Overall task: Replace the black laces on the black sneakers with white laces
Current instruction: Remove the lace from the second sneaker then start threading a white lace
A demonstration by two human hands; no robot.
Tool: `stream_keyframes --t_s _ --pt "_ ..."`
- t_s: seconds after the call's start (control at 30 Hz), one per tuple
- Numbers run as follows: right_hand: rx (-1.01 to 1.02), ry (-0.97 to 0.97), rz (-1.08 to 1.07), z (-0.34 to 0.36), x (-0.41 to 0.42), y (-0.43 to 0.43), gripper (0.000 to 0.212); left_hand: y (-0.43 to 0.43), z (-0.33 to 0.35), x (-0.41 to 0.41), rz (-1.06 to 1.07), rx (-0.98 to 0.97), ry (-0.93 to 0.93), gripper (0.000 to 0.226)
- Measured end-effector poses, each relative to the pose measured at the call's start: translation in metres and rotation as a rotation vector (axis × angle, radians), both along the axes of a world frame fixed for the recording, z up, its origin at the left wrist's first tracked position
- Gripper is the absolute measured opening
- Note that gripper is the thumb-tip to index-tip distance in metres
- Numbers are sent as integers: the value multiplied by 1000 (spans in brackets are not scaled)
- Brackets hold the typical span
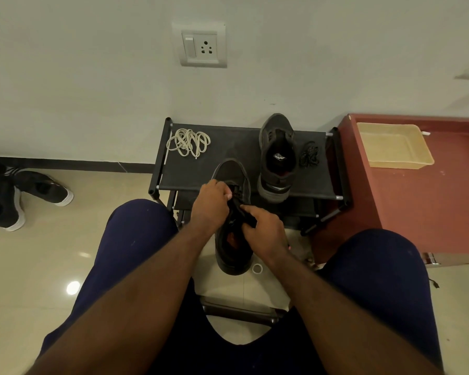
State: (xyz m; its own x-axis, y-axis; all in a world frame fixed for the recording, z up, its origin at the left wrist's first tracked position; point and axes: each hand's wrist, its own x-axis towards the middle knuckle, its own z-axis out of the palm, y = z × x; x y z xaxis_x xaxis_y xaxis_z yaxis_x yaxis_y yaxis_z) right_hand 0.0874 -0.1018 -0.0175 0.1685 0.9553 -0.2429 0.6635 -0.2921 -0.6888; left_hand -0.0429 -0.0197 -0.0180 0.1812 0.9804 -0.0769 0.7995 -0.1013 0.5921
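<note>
Both hands, left hand (213, 201) and right hand (266, 228), have their fingers closed on the near sneaker (232, 239), apparently unlacing it. Beyond, on the rack (201, 171): second sneaker (276, 155) laceless, black laces (309, 154) beside it, white laces (188, 143) untouched. Relacing remains.

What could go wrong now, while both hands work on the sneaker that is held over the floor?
1. The held sneaker has nothing under it; if the left hand or right hand slips, it may fall.
2. The other sneaker overhangs the rack's front edge; a knock could tip it off.
3. The white laces lie tangled and may knot.
</note>
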Motion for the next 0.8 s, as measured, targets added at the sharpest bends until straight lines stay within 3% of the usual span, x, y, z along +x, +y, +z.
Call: stream_keyframes --t_s 0.1,0.17,0.23,0.3,0.53,0.7,0.8 --pt "9 10 -10 0 0 0 49 5 7 0 292 -103 -348 19" --pt "9 13 -18 0 0 0 49 10 10 -6 430 -102 -446 16" --pt "4 10 -18 1 -1 0 49 11 14 -13 401 27 -337 8" --pt "4 1 -15 1 -1 1 49 9 16 -15 258 136 -224 15" --pt "8 -12 13 4 0 -1 43 -3 3 0 -213 -77 66 36" --pt "1 -6 22 4 0 0 43 -1 2 1 -192 -16 251 19" --pt "-3 -3 17 5 0 0 44 -3 3 1 -155 26 259 9"
